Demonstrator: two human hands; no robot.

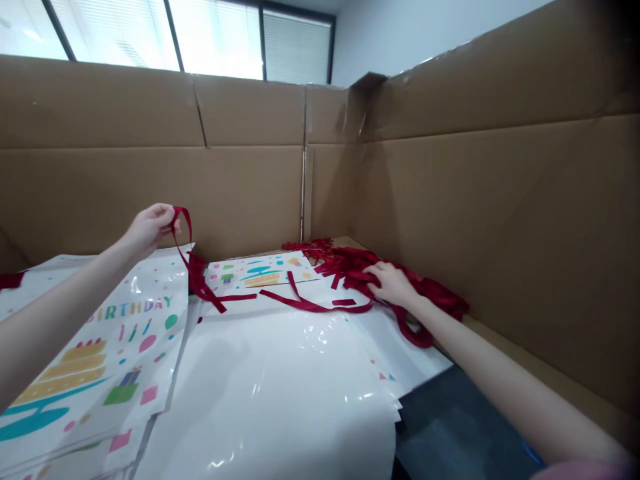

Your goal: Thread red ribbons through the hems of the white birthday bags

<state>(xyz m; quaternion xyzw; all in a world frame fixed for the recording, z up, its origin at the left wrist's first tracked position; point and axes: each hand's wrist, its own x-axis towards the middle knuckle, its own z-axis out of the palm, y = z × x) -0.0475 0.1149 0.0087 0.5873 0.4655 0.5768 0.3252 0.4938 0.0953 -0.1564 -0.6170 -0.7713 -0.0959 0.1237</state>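
My left hand (156,225) pinches a dark red ribbon (196,270), holding one end up in a loop while the rest trails down onto the sheets. At the right, my right hand (393,283) reaches into a heap of red ribbons (440,295), its fingers curled on the strips. A loose ribbon (315,307) runs across the white sheets toward that hand. Beneath the left forearm lies a stack of glossy birthday-printed bags (145,333) with a cake and balloons. Large blank white sheets (260,387) cover the middle.
Tall cardboard walls (250,193) enclose the back and right side. A smaller printed piece (265,270) lies near the back wall. Short red scraps (315,248) gather in the corner. A dark surface (460,420) shows at lower right. Windows (215,37) stand beyond.
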